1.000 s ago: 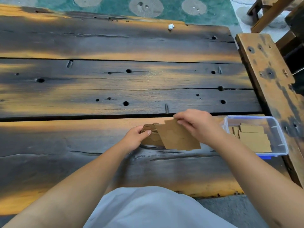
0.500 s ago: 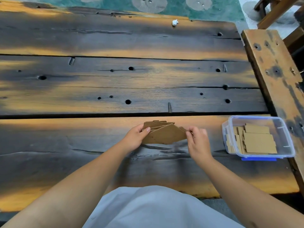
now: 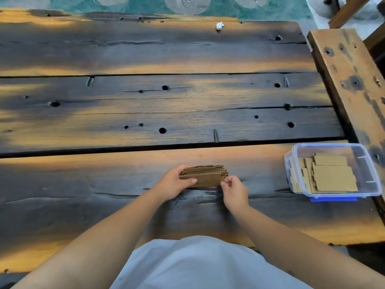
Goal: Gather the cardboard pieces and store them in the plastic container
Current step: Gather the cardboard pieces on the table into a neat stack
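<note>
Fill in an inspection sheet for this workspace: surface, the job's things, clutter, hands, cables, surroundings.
Surface: table of dark, worn planks with holes and cracks.
Job's things: stack of cardboard pieces held on edge on the near plank; clear container at the right, lid off, with more pieces lying flat inside.
Clutter: small white scrap near the far edge.
Hands: left hand grips the stack's left end; right hand pinches its right end.
Cables: nothing seen.
Surroundings: green rug beyond the table; wooden bench along the right.
</note>
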### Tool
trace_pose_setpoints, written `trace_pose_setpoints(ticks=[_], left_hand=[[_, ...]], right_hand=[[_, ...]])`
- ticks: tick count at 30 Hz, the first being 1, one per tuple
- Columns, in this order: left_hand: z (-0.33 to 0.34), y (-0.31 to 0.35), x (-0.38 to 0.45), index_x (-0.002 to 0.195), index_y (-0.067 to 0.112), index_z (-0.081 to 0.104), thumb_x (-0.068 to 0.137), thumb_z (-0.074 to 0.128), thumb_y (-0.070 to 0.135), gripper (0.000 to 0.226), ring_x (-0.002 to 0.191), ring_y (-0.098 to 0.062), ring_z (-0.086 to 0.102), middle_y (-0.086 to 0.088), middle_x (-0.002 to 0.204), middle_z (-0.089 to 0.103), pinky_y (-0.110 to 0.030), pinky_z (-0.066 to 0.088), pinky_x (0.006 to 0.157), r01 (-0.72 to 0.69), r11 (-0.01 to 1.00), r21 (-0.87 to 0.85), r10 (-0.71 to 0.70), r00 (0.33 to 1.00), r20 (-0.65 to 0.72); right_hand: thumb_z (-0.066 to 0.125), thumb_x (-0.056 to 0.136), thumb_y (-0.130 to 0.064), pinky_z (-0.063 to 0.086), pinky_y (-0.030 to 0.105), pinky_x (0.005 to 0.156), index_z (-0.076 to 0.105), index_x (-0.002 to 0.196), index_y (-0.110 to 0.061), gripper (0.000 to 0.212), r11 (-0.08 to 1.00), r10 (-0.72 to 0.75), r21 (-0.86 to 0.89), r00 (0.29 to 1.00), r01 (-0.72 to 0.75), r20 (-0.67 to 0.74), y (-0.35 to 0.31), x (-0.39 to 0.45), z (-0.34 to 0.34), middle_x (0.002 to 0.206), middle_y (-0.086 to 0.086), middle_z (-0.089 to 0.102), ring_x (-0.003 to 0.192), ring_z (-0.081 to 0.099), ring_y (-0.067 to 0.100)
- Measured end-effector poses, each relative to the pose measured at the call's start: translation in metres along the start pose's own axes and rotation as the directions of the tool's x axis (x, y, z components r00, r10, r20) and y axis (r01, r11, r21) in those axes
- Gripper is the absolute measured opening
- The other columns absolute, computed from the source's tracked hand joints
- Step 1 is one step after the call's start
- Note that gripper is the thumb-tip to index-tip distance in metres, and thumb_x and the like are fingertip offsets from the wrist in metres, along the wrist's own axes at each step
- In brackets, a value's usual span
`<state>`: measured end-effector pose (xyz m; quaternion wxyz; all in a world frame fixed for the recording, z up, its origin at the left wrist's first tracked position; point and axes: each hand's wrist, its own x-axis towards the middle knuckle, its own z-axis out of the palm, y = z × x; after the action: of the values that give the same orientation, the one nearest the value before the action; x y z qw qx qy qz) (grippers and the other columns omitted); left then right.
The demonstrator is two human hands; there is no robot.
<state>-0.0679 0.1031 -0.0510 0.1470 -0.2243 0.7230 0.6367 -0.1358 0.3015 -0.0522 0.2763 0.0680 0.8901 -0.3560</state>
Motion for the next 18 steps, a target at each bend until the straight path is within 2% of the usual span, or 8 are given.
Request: trace_pose_setpoints(ticks=[2, 5, 8, 10, 12, 14, 16, 18], left_hand=[[0.001, 0.0, 0.002, 0.096, 0.055, 0.064, 0.076, 0.074, 0.034, 0.031, 0.095, -0.003, 0.067, 0.021, 0.099, 0.072, -0.032, 0.052, 0.093, 0.003, 1.0, 0.009, -0.003, 1.0, -0.003], [0.001, 0.0, 0.005, 0.095, 0.051, 0.067, 0.082, 0.073, 0.02, 0.034, 0.096, -0.005, 0.068, 0.02, 0.098, 0.074, -0.034, 0.053, 0.094, 0.032, 0.999, -0.014, -0.032, 0.999, -0.034], [0.001, 0.0, 0.007, 0.096, 0.042, 0.065, 0.083, 0.073, 0.013, 0.033, 0.099, -0.01, 0.067, 0.015, 0.1, 0.073, -0.035, 0.052, 0.096, 0.049, 0.999, -0.007, -0.049, 0.997, -0.051], [0.002, 0.001, 0.007, 0.099, 0.038, 0.063, 0.083, 0.072, 0.007, 0.036, 0.101, -0.015, 0.066, 0.009, 0.104, 0.072, -0.035, 0.051, 0.095, 0.039, 0.999, -0.004, -0.039, 0.998, -0.053], [0.003, 0.002, 0.006, 0.1, 0.035, 0.063, 0.082, 0.071, 0.003, 0.037, 0.098, -0.018, 0.066, 0.003, 0.102, 0.071, -0.034, 0.052, 0.092, 0.021, 1.0, -0.004, -0.021, 0.998, -0.052], [0.003, 0.003, 0.005, 0.1, 0.033, 0.063, 0.081, 0.072, 0.005, 0.035, 0.093, -0.016, 0.065, 0.002, 0.098, 0.071, -0.03, 0.053, 0.087, 0.004, 1.0, 0.002, -0.004, 0.999, -0.044], [0.005, 0.004, 0.004, 0.102, 0.031, 0.065, 0.08, 0.074, 0.011, 0.031, 0.09, -0.012, 0.066, 0.003, 0.096, 0.072, -0.027, 0.053, 0.083, -0.014, 1.0, 0.005, 0.014, 0.999, -0.037], [0.007, 0.005, 0.003, 0.1, 0.032, 0.065, 0.08, 0.075, 0.015, 0.028, 0.089, -0.011, 0.065, 0.004, 0.095, 0.071, -0.029, 0.053, 0.084, -0.025, 1.0, -0.003, 0.025, 0.998, -0.061]], right_hand=[[0.055, 0.094, -0.013, 0.038, 0.028, 0.077, 0.051, 0.097, -0.015, 0.006, 0.997, 0.055, 0.043, 0.998, -0.056, 0.031, -0.005, 0.004, 0.002, 0.094, 0.004, 0.061, 0.092, 0.057, 0.026], [0.05, 0.09, 0.0, 0.035, 0.024, 0.078, 0.049, 0.114, -0.013, 0.027, 0.988, 0.076, 0.134, 0.997, -0.074, -0.009, -0.013, 0.008, -0.005, 0.106, 0.001, 0.055, 0.095, 0.053, 0.021], [0.056, 0.088, -0.006, 0.042, 0.028, 0.082, 0.053, 0.115, -0.025, 0.034, 0.974, -0.122, 0.182, 0.989, 0.136, -0.087, -0.031, 0.005, -0.019, 0.117, -0.004, 0.051, 0.094, 0.051, 0.01], [0.06, 0.088, -0.02, 0.042, 0.029, 0.092, 0.057, 0.115, -0.031, 0.03, 0.913, -0.387, 0.136, 0.922, 0.385, -0.013, -0.048, 0.002, -0.027, 0.117, -0.009, 0.052, 0.103, 0.05, 0.007], [0.059, 0.088, -0.031, 0.038, 0.031, 0.097, 0.061, 0.12, -0.028, 0.032, 0.771, -0.615, -0.088, 0.773, 0.631, 0.155, -0.062, 0.004, -0.031, 0.12, -0.007, 0.058, 0.112, 0.048, 0.012], [0.056, 0.092, -0.027, 0.041, 0.036, 0.096, 0.065, 0.118, -0.024, 0.027, 0.586, -0.704, -0.277, 0.648, 0.762, 0.291, -0.072, 0.008, -0.031, 0.117, -0.005, 0.066, 0.11, 0.053, 0.019], [0.056, 0.093, -0.018, 0.045, 0.039, 0.091, 0.07, 0.109, -0.02, 0.021, 0.551, -0.717, -0.289, 0.621, 0.783, 0.317, -0.077, 0.008, -0.033, 0.108, -0.001, 0.07, 0.103, 0.059, 0.024], [0.057, 0.092, -0.015, 0.047, 0.039, 0.086, 0.07, 0.1, -0.017, 0.015, 0.59, -0.707, -0.254, 0.642, 0.767, 0.296, -0.078, 0.007, -0.034, 0.099, 0.0, 0.071, 0.097, 0.06, 0.025]])
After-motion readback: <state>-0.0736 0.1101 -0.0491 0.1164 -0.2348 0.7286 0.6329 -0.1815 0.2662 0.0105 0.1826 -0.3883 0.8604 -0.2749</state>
